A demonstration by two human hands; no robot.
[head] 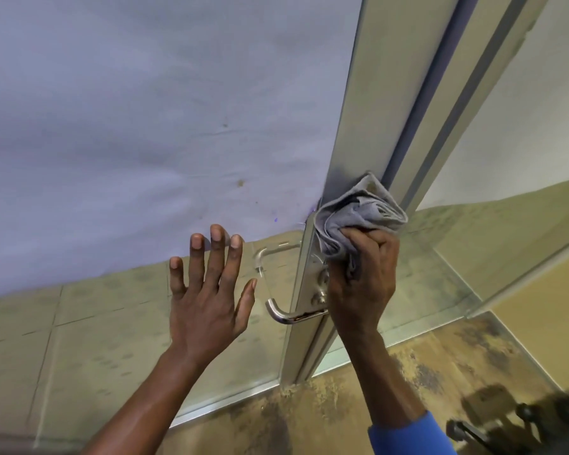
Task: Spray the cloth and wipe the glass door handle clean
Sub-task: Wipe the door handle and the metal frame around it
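Note:
A glass door (119, 323) with a metal edge frame (352, 126) fills the view; a lilac sheet covers its upper pane. The steel lever handle (281, 315) juts left from the frame's lock plate. My right hand (362, 287) grips a crumpled grey cloth (358, 211) and presses it against the frame just above the handle. My left hand (207, 290) lies flat on the glass with fingers spread, left of the handle. No spray bottle is in view.
A second glass panel and frame (473, 93) stand to the right. The floor (424, 372) below is brown and stained. A dark wheeled object (523, 418) sits at the bottom right corner.

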